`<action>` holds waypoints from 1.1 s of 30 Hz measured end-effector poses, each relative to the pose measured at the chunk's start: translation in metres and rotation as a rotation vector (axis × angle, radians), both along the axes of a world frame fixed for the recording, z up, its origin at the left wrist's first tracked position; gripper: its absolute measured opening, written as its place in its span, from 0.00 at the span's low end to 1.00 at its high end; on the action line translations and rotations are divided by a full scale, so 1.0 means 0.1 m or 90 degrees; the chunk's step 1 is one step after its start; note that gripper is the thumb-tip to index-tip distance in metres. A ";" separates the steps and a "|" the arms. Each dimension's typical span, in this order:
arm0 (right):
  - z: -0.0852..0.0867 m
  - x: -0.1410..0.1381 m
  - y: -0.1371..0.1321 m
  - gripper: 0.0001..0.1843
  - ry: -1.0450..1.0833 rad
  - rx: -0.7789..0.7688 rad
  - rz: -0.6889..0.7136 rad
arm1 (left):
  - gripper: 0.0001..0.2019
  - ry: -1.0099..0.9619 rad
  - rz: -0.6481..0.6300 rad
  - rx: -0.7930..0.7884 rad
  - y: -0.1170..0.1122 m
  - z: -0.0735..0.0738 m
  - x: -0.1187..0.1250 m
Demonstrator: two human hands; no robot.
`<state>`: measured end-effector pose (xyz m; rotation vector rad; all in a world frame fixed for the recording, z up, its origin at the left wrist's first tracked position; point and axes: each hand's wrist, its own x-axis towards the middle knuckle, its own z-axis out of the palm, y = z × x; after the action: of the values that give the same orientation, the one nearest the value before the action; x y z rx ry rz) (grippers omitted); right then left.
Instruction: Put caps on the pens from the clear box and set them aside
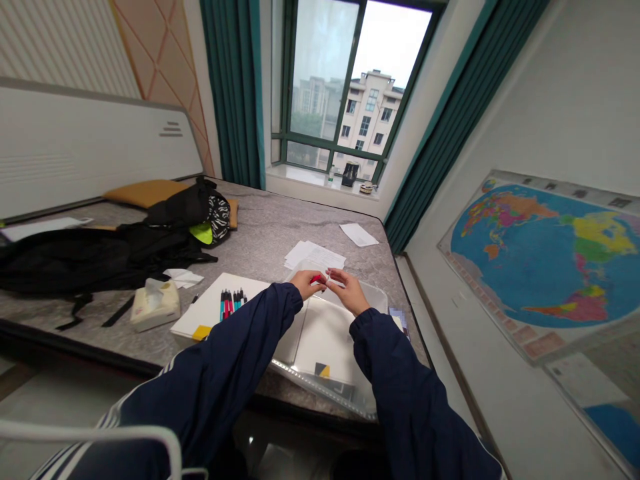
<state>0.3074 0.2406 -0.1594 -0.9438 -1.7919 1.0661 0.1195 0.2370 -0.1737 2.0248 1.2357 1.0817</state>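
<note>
My left hand (303, 284) is closed on a red pen part (317, 279), which looks like a pen barrel. Close beside it, my right hand (346, 289) pinches a thin pale stick (328, 276), too small to make out surely. Both hands are above a clear plastic tray (376, 297), where a white box (327, 333) with a yellow and grey mark lies. To the left, several click pens (231, 304) in teal, red and black rest in a row on another white box (200, 310).
Paper sheets (313, 255) lie behind the tray, and a single sheet (359, 234) is farther right. A tissue pack (155, 305), a black bag (100, 257) and a yellow cushion (147, 193) are at the left. A white cable (100, 433) crosses the lower left.
</note>
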 end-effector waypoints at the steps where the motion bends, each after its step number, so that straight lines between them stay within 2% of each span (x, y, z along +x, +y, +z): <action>1: 0.00 0.00 0.01 0.26 0.005 0.000 -0.010 | 0.08 -0.003 0.000 -0.001 0.00 0.00 0.00; 3: -0.01 0.01 0.03 0.27 0.018 0.012 -0.031 | 0.09 -0.008 0.010 -0.001 -0.01 0.01 0.00; 9: -0.15 0.05 0.15 0.16 -0.042 0.053 -0.090 | 0.10 -0.011 0.032 0.004 0.00 0.00 0.00; 14: -0.32 0.02 0.17 0.16 -0.148 -0.027 -0.024 | 0.10 -0.062 0.032 -0.006 0.02 0.00 0.01; 16: -0.34 0.00 0.15 0.17 -0.135 -0.027 0.000 | 0.10 -0.094 0.019 -0.024 0.03 0.00 0.01; 19: -0.30 -0.02 0.13 0.14 -0.096 -0.026 -0.011 | 0.11 -0.133 -0.016 -0.039 0.03 0.01 0.02; 21: -0.28 -0.02 0.12 0.16 -0.073 -0.035 -0.014 | 0.11 -0.139 -0.021 -0.035 0.03 0.01 0.03; 25: -0.26 -0.01 0.12 0.25 -0.067 -0.028 -0.014 | 0.13 -0.125 0.029 -0.031 0.03 0.03 0.03; 30: -0.30 0.00 0.15 0.14 -0.105 -0.015 -0.002 | 0.15 -0.123 0.141 -0.057 0.03 0.07 0.01; 33: -0.33 0.03 0.17 0.12 -0.140 -0.002 -0.024 | 0.16 -0.120 0.161 -0.054 0.03 0.08 0.00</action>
<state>0.3103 0.2579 -0.1925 -1.1285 -1.9423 0.9722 0.1195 0.2400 -0.1662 1.6924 1.4374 1.2819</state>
